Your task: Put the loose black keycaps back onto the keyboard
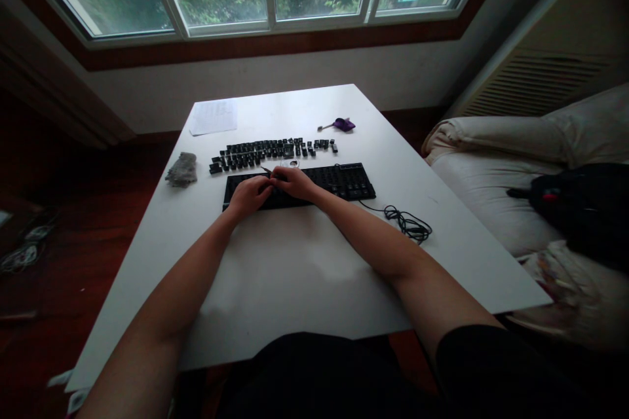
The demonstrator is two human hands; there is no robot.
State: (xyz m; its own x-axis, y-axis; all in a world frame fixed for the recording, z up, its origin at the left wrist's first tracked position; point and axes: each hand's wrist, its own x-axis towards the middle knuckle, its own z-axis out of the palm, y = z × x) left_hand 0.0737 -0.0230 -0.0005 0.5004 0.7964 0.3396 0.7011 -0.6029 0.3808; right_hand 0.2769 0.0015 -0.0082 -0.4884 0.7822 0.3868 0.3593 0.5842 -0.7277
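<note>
A black keyboard (pixel 339 181) lies across the middle of the white table, and both hands are over its left half. My right hand (pixel 293 182) is closed around a thin, dark, pointed tool (pixel 266 169), whose tip sticks out to the left; its exact kind is too small to make out. Close beside it, my left hand (pixel 249 196) has its fingers bent together at the keys, and whatever they pinch is hidden. Loose black keycaps (pixel 253 152) stand in rows just behind the keyboard. Between them and the keyboard is a small clear-looking round item (pixel 293 163).
A grey cloth (pixel 182 170) lies at left, with a paper sheet (pixel 214 117) at the far left corner. Far right are a brush (pixel 326 126) and a purple object (pixel 344 124). The coiled black cable (pixel 410 226) lies right of the keyboard, near my right forearm.
</note>
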